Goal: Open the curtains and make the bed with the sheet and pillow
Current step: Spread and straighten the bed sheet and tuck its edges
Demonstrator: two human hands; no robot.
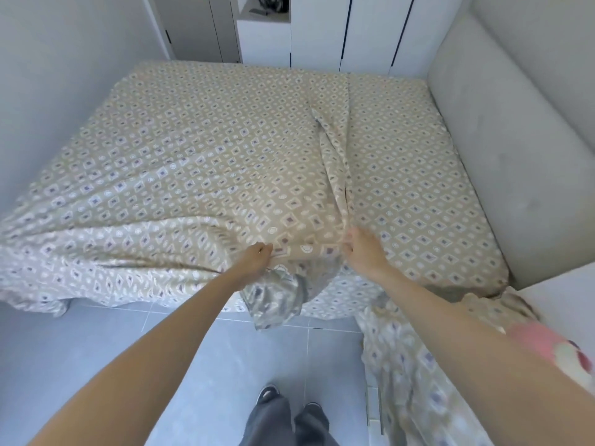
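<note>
Grip: my left hand pinches the near hem of the sheet between thumb and curled fingers. My right hand grips the same hem just beside it, fingers closed on the foot of a raised fold. A short taut span of cloth runs between the two.

Head view, item one: sheet.
- Location: spread over the bed from the near edge, where I hold it, to the far end by the wardrobe doors. The left side hangs toward the tiled floor, and a bunched corner droops below my hands.
- Appearance: beige cloth printed with rows of small white diamonds with purple-grey centres, and white rings between them.
- Condition: one long ridge runs from my right hand toward the far edge. Drag creases fan left from my left hand. Right of the ridge the cloth lies flat; whether that is the same sheet or one beneath, I cannot tell.
- Handling, as I judge it: light, thin and limp, sliding readily and wrinkling under any off-centre pull. Best taken at hem and corners, hands set wider apart, to draw the ridge flat.

Item two: padded grey headboard, right side.

Item three: patterned cloth heaped at lower right, blurred; pillow or not, I cannot tell.

Curtains: not in view.
</note>
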